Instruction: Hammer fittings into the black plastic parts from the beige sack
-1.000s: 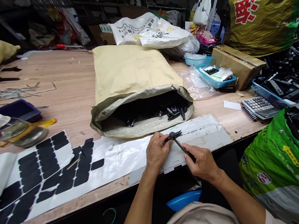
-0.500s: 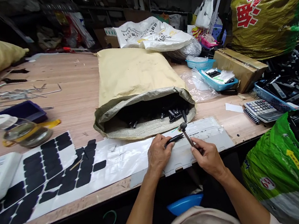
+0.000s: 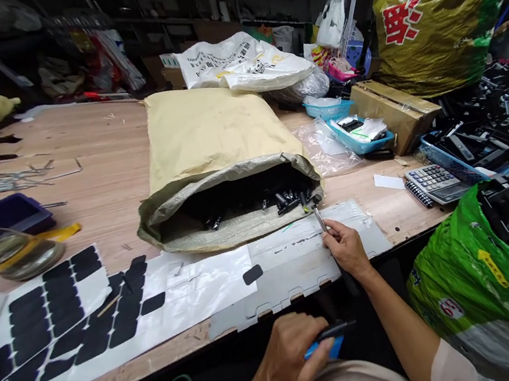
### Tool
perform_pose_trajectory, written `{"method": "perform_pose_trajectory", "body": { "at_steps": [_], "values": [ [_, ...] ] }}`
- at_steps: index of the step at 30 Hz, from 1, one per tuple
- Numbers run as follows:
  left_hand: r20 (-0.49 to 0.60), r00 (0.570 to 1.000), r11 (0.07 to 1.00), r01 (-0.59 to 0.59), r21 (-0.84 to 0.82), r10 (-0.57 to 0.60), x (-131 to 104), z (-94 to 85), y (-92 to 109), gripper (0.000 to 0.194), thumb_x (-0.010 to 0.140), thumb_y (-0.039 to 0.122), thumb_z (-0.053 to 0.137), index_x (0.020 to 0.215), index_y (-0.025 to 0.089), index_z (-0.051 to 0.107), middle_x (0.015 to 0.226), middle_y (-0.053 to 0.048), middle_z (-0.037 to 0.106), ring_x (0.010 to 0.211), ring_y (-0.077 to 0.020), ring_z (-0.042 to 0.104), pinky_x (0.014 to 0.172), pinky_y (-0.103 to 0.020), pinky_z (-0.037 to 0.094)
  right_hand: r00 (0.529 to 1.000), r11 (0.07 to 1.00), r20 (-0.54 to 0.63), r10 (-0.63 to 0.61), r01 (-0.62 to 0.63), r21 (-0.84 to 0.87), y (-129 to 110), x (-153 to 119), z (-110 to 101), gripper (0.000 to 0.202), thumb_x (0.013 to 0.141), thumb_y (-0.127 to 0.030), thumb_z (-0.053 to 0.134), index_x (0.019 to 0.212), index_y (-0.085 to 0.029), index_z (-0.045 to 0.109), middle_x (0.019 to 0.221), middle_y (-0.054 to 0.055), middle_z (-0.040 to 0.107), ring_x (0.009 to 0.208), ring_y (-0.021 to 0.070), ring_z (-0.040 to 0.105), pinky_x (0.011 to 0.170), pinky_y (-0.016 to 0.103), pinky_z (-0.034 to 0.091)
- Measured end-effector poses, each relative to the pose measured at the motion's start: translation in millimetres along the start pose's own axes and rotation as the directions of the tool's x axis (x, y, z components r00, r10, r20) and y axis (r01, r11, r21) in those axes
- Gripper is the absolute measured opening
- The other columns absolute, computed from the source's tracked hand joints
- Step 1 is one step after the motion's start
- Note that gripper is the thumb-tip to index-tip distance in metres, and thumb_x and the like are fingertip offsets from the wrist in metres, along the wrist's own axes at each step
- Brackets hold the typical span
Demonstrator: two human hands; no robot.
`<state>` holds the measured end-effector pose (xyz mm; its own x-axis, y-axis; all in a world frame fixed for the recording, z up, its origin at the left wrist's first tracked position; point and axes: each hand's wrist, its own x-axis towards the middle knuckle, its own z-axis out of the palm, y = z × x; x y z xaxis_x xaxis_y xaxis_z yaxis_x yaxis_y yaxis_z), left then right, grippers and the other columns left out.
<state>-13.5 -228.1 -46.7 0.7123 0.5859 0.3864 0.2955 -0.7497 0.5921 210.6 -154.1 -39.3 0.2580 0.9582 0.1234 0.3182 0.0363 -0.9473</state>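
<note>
My left hand is below the table's front edge, over my lap. Its fingers are closed on a slim black tube-like part that points right. Above the grey cardboard, my right hand grips a small hammer by its handle. The hammer's head is at the right corner of the mouth of an open cream-yellow sack. Several small black parts lie inside the sack's mouth. A black rounded sticker-like piece rests left of the right hand, at the white sheet's edge.
White sheets with black rounded pieces cover the left front. Behind are a glass jug, a dark tray and metal rods. At right are a calculator, a cardboard box and a green bag.
My left hand has moved from the cardboard down towards my lap, still holding the black part. The hammer has shifted towards the sack's mouth. The whole view has turned slightly right.
</note>
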Motion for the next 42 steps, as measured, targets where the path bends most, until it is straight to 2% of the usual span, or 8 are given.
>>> {"method": "perform_pose_trajectory", "body": {
  "at_steps": [3, 7, 11, 14, 18, 20, 23, 42],
  "values": [
    [0.197, 0.948, 0.968, 0.239, 0.076, -0.249, -20.7, 23.3, -7.0, 0.03, 0.101, 0.036, 0.041, 0.095, 0.021, 0.066, 0.073, -0.004, 0.069, 0.065, -0.019, 0.067, 0.063, -0.03, 0.046, 1.0, 0.997, -0.003, -0.028, 0.027, -0.065, -1.0, -0.8, 0.7, 0.04, 0.088, -0.035, 0.058, 0.118, -0.012, 0.072, 0.064, -0.002, 0.059, 0.054, 0.0125, 0.051, 0.054, 0.023, 0.043],
    [0.35, 0.692, 0.772, 0.603, 0.199, -0.631, -22.5, 27.8, -26.3, 0.032, 0.1, 0.035, 0.042, 0.109, 0.022, 0.069, 0.094, -0.009, 0.075, 0.094, -0.027, 0.072, 0.078, -0.033, 0.052, 0.999, 0.995, -0.004, -0.042, 0.042, -0.088, -1.3, -0.7, 1.2, 0.04, 0.088, -0.035, 0.056, 0.118, -0.012, 0.072, 0.061, -0.003, 0.056, 0.053, 0.0124, 0.048, 0.052, 0.023, 0.042],
    [0.55, 0.621, 0.784, 0.612, 0.105, -0.558, 0.5, -2.9, -13.5, 0.035, 0.086, 0.032, 0.064, 0.119, 0.023, 0.07, 0.101, -0.007, 0.075, 0.1, -0.0286, 0.07, 0.082, -0.033, 0.051, 0.999, 0.991, -0.011, -0.054, 0.052, -0.123, -2.1, -1.6, 1.3, 0.041, 0.088, -0.035, 0.056, 0.118, -0.013, 0.072, 0.06, -0.004, 0.054, 0.052, 0.0125, 0.047, 0.054, 0.022, 0.042],
    [0.669, 0.684, 0.795, 0.562, -0.229, -0.29, 34.4, -33.4, 2.7, 0.031, 0.09, 0.045, 0.062, 0.108, 0.023, 0.074, 0.08, -0.001, 0.073, 0.074, -0.019, 0.067, 0.065, -0.025, 0.047, 0.998, 0.987, -0.013, -0.057, 0.054, -0.153, -4.5, -2.1, 1.1, 0.04, 0.088, -0.035, 0.055, 0.118, -0.014, 0.073, 0.057, -0.005, 0.051, 0.05, 0.0122, 0.044, 0.052, 0.022, 0.04],
    [0.163, 0.911, 0.885, 0.409, -0.222, -0.38, 96.0, -51.4, -19.1, 0.024, 0.093, 0.037, 0.059, 0.105, 0.022, 0.073, 0.091, -0.002, 0.071, 0.082, -0.0182, 0.063, 0.077, -0.028, 0.049, 0.998, 0.985, -0.015, -0.062, 0.059, -0.159, -7.7, -2.2, 1.1, 0.04, 0.088, -0.035, 0.056, 0.116, -0.014, 0.073, 0.059, -0.004, 0.055, 0.05, 0.0127, 0.047, 0.054, 0.023, 0.042],
    [-0.168, 0.878, 0.888, 0.459, 0.024, -0.449, 126.0, -48.8, -46.7, 0.02, 0.093, 0.028, 0.06, 0.107, 0.023, 0.073, 0.099, -0.006, 0.068, 0.092, -0.0221, 0.06, 0.087, -0.034, 0.048, 0.998, 0.987, -0.024, -0.063, 0.058, -0.153, -7.1, -1.9, 1.6, 0.041, 0.087, -0.035, 0.056, 0.117, -0.013, 0.072, 0.059, -0.004, 0.056, 0.051, 0.0129, 0.048, 0.054, 0.023, 0.043],
    [-0.351, 0.807, 0.788, 0.568, 0.237, -0.475, 159.2, -39.6, -84.9, 0.018, 0.092, 0.027, 0.063, 0.104, 0.019, 0.073, 0.102, -0.01, 0.064, 0.1, -0.026, 0.054, 0.094, -0.039, 0.045, 0.997, 0.987, -0.043, -0.063, 0.055, -0.154, -3.6, -0.9, 2.5, 0.043, 0.087, -0.036, 0.056, 0.118, -0.011, 0.072, 0.057, -0.004, 0.053, 0.05, 0.0128, 0.046, 0.054, 0.023, 0.043],
    [-0.255, 0.823, 0.768, 0.566, 0.298, -0.507, 153.9, -51.5, -92.9, 0.014, 0.088, 0.033, 0.066, 0.092, 0.021, 0.073, 0.095, -0.008, 0.068, 0.096, -0.028, 0.055, 0.085, -0.039, 0.041, 0.996, 0.985, -0.052, -0.067, 0.057, -0.161, -2.3, -0.8, 3.7, 0.044, 0.087, -0.037, 0.056, 0.12, -0.011, 0.072, 0.056, -0.005, 0.048, 0.051, 0.0129, 0.044, 0.051, 0.023, 0.04]
  ]
}}
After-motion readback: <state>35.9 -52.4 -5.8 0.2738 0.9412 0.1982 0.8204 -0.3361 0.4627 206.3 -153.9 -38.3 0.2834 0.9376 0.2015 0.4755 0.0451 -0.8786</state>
